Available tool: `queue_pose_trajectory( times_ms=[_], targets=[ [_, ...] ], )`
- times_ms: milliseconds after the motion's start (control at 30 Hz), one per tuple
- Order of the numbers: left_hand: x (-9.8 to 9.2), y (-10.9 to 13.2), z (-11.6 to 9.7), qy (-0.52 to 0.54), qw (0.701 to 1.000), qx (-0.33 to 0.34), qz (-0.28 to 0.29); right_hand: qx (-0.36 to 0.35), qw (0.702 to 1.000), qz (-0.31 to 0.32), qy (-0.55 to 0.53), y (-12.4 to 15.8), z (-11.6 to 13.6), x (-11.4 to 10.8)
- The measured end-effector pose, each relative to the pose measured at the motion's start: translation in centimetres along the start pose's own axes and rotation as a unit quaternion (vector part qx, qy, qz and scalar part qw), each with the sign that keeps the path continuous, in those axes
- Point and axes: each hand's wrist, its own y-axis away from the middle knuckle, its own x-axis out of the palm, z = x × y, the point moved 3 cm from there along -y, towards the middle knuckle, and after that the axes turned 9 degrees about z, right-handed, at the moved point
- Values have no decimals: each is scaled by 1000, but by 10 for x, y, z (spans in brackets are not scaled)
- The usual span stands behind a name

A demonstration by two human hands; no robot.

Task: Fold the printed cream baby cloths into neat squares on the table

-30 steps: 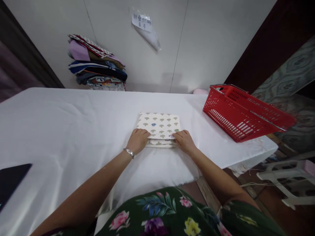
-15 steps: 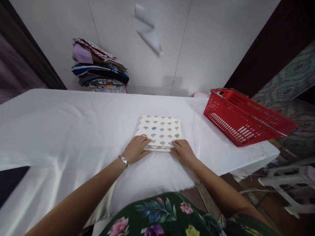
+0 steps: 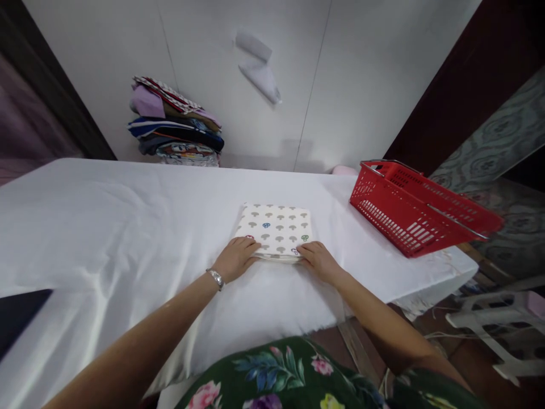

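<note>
A folded white cloth (image 3: pixel 276 227) with grey mushroom prints and a few coloured ones lies flat on the white-covered table (image 3: pixel 140 221). My left hand (image 3: pixel 236 257), with a silver bracelet at its wrist, grips the cloth's near left corner, fingers on top and thumb at the front edge. At the near right corner my right hand (image 3: pixel 318 260) holds it the same way. Several layers show along the near edge between the hands. Parts of the two near corners are hidden under my fingers.
A red plastic basket (image 3: pixel 409 210) with metal handles stands at the table's right end. Behind the far edge rises a stack of folded fabrics (image 3: pixel 179 125). A dark flat item (image 3: pixel 21 312) lies at the left, and a white stool (image 3: pixel 502 324) stands lower right.
The view has shifted slightly, so the wall, fabric stack and basket sit a little lower. Both hands keep their hold on the cloth's near corners, and its near edge looks slightly more closed.
</note>
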Motion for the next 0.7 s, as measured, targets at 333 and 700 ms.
queue_pose_trajectory(
  times_ms=[333,700],
  targets=[
    [-6,-5,-4,17,999,-22,26,17,999,-22,41,0,2,5],
    [1,-6,-18,-45,998,-38,-10,50,993,-88,61,3,-3,12]
  ],
)
